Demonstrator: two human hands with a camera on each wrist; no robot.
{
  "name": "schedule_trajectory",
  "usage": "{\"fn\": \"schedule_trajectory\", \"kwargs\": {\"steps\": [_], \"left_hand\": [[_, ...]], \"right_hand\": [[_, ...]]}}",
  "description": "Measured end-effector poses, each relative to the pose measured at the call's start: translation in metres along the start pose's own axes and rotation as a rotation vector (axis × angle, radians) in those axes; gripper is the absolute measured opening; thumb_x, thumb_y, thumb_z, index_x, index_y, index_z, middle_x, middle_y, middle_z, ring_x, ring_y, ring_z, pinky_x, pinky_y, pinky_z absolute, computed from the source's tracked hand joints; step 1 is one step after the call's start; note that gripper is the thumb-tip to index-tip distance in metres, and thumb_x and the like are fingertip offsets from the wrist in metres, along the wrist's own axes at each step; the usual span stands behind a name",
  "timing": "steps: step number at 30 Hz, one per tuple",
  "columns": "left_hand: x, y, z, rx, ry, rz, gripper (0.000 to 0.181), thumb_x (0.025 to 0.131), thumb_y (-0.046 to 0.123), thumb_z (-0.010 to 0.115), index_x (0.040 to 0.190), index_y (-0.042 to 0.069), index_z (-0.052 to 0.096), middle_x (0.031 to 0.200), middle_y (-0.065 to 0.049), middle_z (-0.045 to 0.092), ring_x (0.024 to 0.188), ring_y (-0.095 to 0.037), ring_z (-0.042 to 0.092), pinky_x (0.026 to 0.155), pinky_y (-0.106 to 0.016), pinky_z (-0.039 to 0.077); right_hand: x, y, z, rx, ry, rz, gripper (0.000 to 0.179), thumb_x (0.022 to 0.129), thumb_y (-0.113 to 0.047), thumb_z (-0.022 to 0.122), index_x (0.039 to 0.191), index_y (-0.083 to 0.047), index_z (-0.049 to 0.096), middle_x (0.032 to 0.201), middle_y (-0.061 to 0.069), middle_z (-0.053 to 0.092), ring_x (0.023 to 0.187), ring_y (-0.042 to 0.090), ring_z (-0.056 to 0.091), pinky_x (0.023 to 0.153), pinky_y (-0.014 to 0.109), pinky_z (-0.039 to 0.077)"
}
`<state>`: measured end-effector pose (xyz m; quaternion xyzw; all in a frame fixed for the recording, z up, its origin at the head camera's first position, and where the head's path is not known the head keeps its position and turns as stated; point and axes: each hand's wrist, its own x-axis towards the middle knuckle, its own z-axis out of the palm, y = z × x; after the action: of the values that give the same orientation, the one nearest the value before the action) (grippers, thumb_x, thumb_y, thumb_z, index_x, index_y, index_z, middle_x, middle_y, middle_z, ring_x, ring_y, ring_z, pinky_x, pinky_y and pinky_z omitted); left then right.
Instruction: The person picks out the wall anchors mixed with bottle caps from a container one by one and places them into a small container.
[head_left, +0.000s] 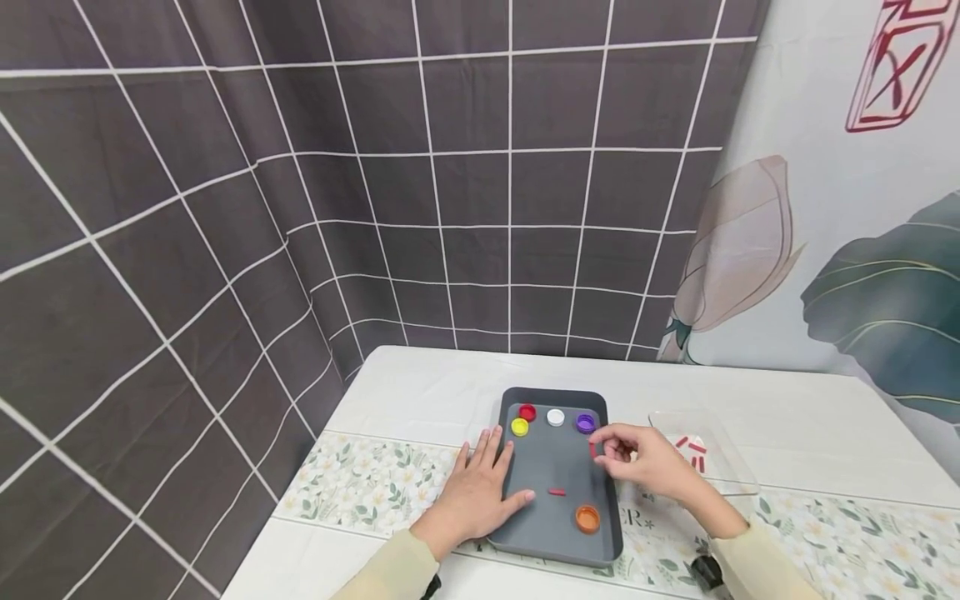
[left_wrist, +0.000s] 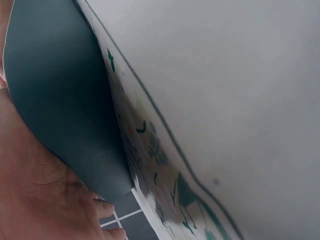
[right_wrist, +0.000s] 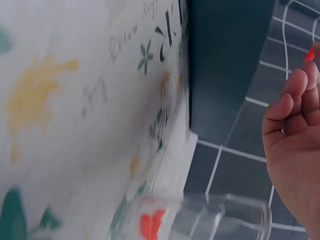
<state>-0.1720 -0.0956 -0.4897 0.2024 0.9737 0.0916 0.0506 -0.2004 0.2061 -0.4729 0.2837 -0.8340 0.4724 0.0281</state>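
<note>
A dark grey rectangular tray point(head_left: 543, 458) lies on the table. My left hand point(head_left: 472, 493) rests over its left rim, fingers spread and thumb reaching inside. Above the tray's right side, my right hand point(head_left: 648, 458) pinches a small red stick point(head_left: 592, 449) between thumb and forefinger; its red tip point(right_wrist: 310, 54) shows in the right wrist view. Another red stick point(head_left: 557, 492) lies on the tray floor, near an orange round cap point(head_left: 588, 519). Along the far end sit a red cap point(head_left: 527, 412), a yellow cap point(head_left: 520, 427), a white cap point(head_left: 555, 417) and a purple cap point(head_left: 587, 424).
To the right of the grey tray, partly behind my right hand, stands a clear plastic container point(head_left: 738, 473) with several red sticks point(head_left: 697, 447). A floral runner point(head_left: 360, 475) crosses the white table point(head_left: 435, 375). Dark gridded cloth point(head_left: 465, 192) hangs behind and at the left.
</note>
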Motion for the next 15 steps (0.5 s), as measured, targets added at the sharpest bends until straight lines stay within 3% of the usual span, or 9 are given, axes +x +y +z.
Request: {"fn": "schedule_trajectory", "kwargs": {"steps": [10,15], "left_hand": [[0.000,-0.001,0.002,-0.007,0.009,0.005,0.084,0.099,0.067,0.044,0.159,0.009,0.034,0.170,-0.012,0.014,0.157,-0.030,0.011,0.123,-0.056,0.015],[0.000,-0.001,0.002,-0.011,0.004,0.006,0.084,0.099,0.067,0.044,0.159,0.009,0.034,0.170,-0.012,0.014,0.157,-0.030,0.011,0.123,-0.056,0.015]], "right_hand": [[-0.020,0.005,-0.029,-0.037,0.130,-0.029,0.023,0.086,0.005,0.074,0.108,0.000,0.071,0.073,-0.009,0.058,0.061,0.002,0.050,0.051,0.022,0.043],[-0.033,0.010,-0.046,-0.035,0.159,0.010,0.025,0.086,0.009,0.071,0.111,0.004,0.069,0.072,-0.006,0.058,0.059,0.005,0.051,0.049,0.023,0.044]]}}
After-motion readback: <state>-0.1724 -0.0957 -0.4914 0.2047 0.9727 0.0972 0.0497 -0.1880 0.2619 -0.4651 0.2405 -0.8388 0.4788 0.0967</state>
